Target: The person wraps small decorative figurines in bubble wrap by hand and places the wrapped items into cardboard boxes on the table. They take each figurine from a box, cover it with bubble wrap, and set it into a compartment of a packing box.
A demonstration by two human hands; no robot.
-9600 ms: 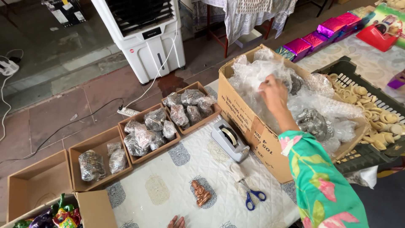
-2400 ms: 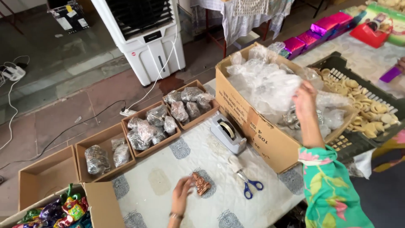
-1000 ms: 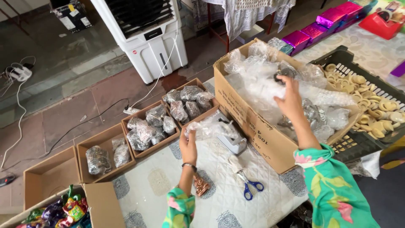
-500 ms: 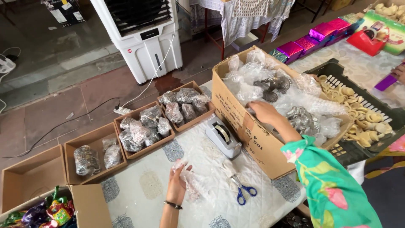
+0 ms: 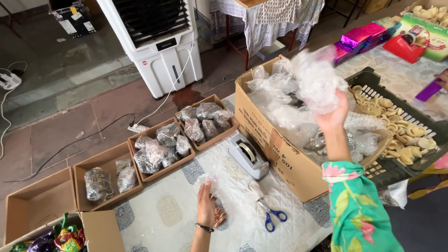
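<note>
Bubble wrap [image 5: 317, 81] | raised by right hand [image 5: 332, 116], fingers clenched on it, 2 o'clock | judged light, soft, crushable | left hand [image 5: 205, 205] pressing wrapped piece [image 5: 217, 215], table [image 5: 177, 219], 6 o'clock

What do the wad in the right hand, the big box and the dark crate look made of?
Wad held up by the right hand: thin clear plastic film, by its crinkled, glossy, see-through look. Big box: corrugated cardboard, brown and matte with folded flaps. Dark crate: likely moulded plastic, slotted walls with a dull sheen.
</note>
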